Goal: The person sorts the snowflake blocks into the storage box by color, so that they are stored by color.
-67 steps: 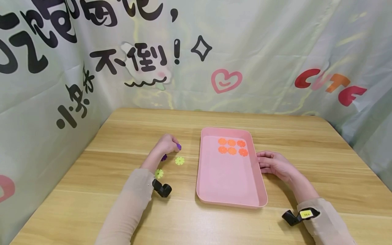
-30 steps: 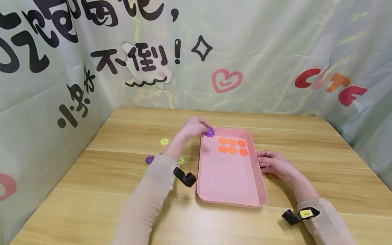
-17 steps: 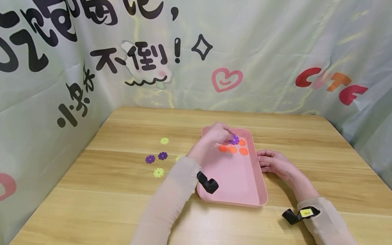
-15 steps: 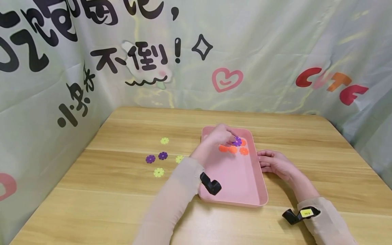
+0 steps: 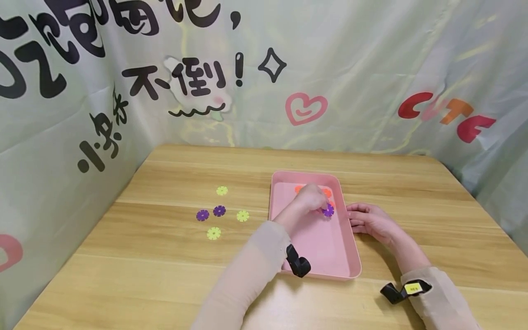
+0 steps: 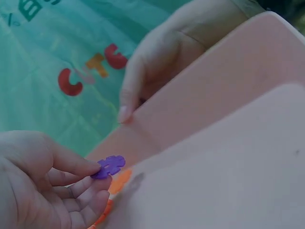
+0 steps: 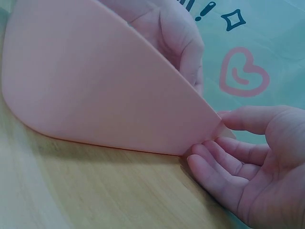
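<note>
My left hand (image 5: pixel 311 198) is over the pink tray (image 5: pixel 317 250), pinching a purple flower-shaped disc (image 5: pixel 328 210) between thumb and fingers. In the left wrist view that purple disc (image 6: pixel 110 167) is tilted above the tray floor, near an orange flower-shaped disc (image 6: pixel 120 181). Several orange discs (image 5: pixel 327 192) lie flat in the tray's far right part, partly hidden by my left hand. My right hand (image 5: pixel 371 222) holds the tray's right side from outside. In the right wrist view its thumb is at the rim, with the other fingers (image 7: pixel 202 164) against the outer wall.
Left of the tray on the wooden table (image 5: pixel 136 266) lie two purple discs (image 5: pixel 219 211) and three yellow-green ones (image 5: pixel 243 216). A printed cloth (image 5: pixel 354 68) hangs behind the table and along its left side. Each sleeve bears a small black camera (image 5: pixel 298 261).
My left hand picked up a purple disc from the table, carried it right over the tray's far rim area, then moved it nearer, below the orange discs. The right hand stays put.
</note>
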`<state>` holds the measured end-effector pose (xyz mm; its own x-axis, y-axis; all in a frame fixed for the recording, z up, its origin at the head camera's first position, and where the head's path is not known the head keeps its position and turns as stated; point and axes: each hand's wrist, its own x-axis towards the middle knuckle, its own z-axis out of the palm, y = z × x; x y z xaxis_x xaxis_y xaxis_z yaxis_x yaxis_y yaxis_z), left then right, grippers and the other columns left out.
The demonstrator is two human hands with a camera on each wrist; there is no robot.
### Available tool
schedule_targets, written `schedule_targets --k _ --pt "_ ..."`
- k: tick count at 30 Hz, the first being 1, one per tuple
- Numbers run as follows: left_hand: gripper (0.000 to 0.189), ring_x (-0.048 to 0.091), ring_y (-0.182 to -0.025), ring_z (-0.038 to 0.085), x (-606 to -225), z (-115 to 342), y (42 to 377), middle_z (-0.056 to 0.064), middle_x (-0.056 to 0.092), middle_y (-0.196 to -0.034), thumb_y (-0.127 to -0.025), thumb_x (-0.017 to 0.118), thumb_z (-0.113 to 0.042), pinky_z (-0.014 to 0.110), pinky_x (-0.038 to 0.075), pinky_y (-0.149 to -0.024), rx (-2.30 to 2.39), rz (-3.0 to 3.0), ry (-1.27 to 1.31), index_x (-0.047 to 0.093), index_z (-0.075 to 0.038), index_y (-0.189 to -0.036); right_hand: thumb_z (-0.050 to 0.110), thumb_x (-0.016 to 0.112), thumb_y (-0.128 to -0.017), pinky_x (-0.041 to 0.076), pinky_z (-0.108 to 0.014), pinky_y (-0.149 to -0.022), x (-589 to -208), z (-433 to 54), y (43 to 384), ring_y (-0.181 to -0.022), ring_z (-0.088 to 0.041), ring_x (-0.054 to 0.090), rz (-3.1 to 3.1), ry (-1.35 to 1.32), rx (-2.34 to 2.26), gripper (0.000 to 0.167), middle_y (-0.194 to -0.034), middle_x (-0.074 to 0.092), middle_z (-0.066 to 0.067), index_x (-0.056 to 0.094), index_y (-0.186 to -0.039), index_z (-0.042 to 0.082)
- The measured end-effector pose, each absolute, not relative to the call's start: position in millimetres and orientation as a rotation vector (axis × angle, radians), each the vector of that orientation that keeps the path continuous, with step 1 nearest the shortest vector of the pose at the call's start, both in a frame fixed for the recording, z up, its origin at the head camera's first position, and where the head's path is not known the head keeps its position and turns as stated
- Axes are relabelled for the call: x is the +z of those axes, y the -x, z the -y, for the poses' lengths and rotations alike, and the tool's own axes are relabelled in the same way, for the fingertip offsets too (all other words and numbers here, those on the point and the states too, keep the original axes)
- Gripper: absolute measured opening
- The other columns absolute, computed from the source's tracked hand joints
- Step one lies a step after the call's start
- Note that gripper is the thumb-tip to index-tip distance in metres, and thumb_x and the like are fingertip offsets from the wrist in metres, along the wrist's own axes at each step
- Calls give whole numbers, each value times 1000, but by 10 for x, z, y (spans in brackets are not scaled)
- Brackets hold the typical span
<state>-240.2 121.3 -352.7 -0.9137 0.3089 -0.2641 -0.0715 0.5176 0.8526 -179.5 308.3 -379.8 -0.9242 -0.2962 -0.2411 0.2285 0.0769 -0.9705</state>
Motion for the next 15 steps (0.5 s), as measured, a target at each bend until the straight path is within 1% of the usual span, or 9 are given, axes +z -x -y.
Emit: schedule_targets --k 1,4,7,9,15 --pt "31 46 -41 13 -3537 -1224 2402 2 51 -48 -74 62 10 21 37 -38 1347 -2386 -196 49 -7 -51 9 50 -95 54 -29 -74 -3800 -3083 1795 -80 -14 64 -1986 72 -1903 20 -91 62 -2 45 -109 -4" --pt "37 41 -38 11 -3556 -1255 2406 0 46 -44 -73 61 10 20 32 -34 1293 -2418 -199 43 -11 -47 9 50 -95 54 -29 -74 -3815 -3089 1803 -79 -14 63 -1978 81 -1910 18 -91 62 -2 46 -108 -3" --pt "37 39 -36 11 -3571 -1284 2410 0 43 -42 -72 60 9 20 29 -32 1232 -2448 -201 42 -11 -46 8 49 -95 54 -29 -74 -3826 -3098 1807 -79 -14 63 -1966 88 -1921 15 -91 62 -2 48 -106 0" --pt "35 41 -35 11 -3577 -1297 2407 0 45 -42 -73 60 8 19 31 -32 1201 -2462 -198 44 -10 -47 8 49 -95 54 -29 -74 -3831 -3103 1809 -80 -14 64 -1963 95 -1924 13 -91 62 -2 48 -105 1" --pt "23 52 -37 13 -3604 -1324 2397 5 55 -46 -75 62 8 21 44 -37 1213 -2427 -126 56 -4 -56 9 51 -94 54 -29 -75 -3829 -3097 1808 -80 -14 64 -1972 82 -1915 12 -91 62 -2 49 -103 2"
